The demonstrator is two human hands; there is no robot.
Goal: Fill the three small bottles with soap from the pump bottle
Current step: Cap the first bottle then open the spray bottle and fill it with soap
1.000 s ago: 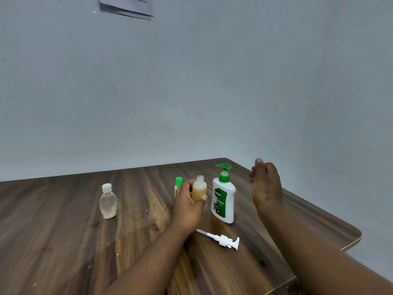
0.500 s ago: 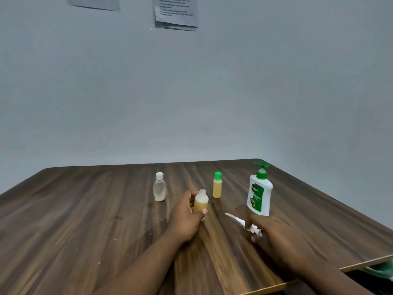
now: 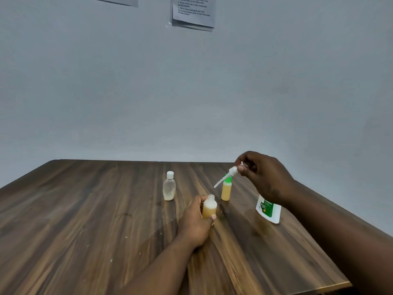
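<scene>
We see a surface (image 3: 85,231) of dark brown wood grain, streaked with lighter tan bands and flecked with pale spots. The uncapped bottle (image 3: 209,208) is clear, filled with cloudy amber-yellow soap. The green-capped bottle (image 3: 226,191) shows the same yellow-orange fill. The white-capped bottle (image 3: 169,187) is colourless, whitish at its bottom. The pump bottle (image 3: 269,210) is white with a green label; the loose pump (image 3: 230,173) is white. The wall (image 3: 191,92) is pale grey-blue, its papers (image 3: 193,11) white with dark print.

Open bottle (image 3: 209,208) on table (image 3: 85,220) — pump bottle (image 3: 269,210) right of it.
</scene>
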